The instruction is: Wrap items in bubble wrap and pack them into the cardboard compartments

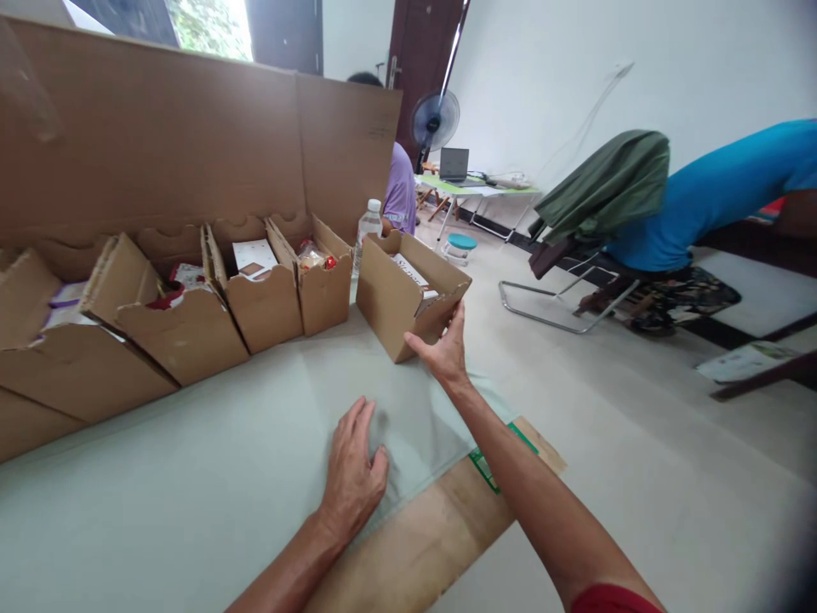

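My right hand (444,344) reaches forward and grips the near right corner of a small open cardboard box (391,306) that holds a white card or booklet. Thumb and fingers are spread around that corner. My left hand (352,470) lies flat, palm down, with fingers stretched out on the pale green sheet (191,477) covering the table. It holds nothing.
A row of several open cardboard boxes (261,298) with small items stands at the left, backed by a tall cardboard wall (191,136). A water bottle (368,228) stands behind the box. A person in purple (401,191) sits beyond; another in blue (715,191) leans at right, near a fan (435,119).
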The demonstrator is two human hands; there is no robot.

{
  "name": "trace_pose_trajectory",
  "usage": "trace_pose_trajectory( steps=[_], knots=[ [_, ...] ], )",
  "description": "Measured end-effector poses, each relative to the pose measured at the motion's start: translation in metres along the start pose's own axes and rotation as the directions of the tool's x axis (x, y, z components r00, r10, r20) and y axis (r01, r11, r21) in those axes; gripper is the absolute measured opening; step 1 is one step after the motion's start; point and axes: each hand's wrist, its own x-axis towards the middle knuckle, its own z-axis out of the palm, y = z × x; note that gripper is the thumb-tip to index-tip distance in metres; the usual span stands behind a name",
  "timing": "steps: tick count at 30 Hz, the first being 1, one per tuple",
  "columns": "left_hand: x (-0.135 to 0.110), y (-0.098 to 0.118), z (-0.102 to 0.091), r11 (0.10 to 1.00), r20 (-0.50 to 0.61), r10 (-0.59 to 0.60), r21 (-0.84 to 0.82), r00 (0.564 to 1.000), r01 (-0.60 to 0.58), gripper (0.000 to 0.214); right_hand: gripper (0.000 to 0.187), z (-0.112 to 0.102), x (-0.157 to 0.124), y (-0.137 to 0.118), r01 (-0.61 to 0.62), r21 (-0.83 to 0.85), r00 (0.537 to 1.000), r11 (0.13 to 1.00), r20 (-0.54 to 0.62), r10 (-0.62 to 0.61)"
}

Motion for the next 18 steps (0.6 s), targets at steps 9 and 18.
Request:
trace_pose_trajectory(
  steps=[9,18],
  knots=[
    [-0.001,-0.004,0.007,0.999,-0.105,0.050,-0.015,0.993,-0.052,0.058,0.130,0.076,0.053,-0.012,0.012,-0.072,0.998,0.997,-0.058,-0.016],
    [-0.001,-0.004,0.008,0.998,-0.094,0.041,-0.038,0.995,-0.045,0.057,0.138,0.114,0.092,-0.013,-0.036,-0.037,0.999,0.999,-0.004,0.036]
  ],
)
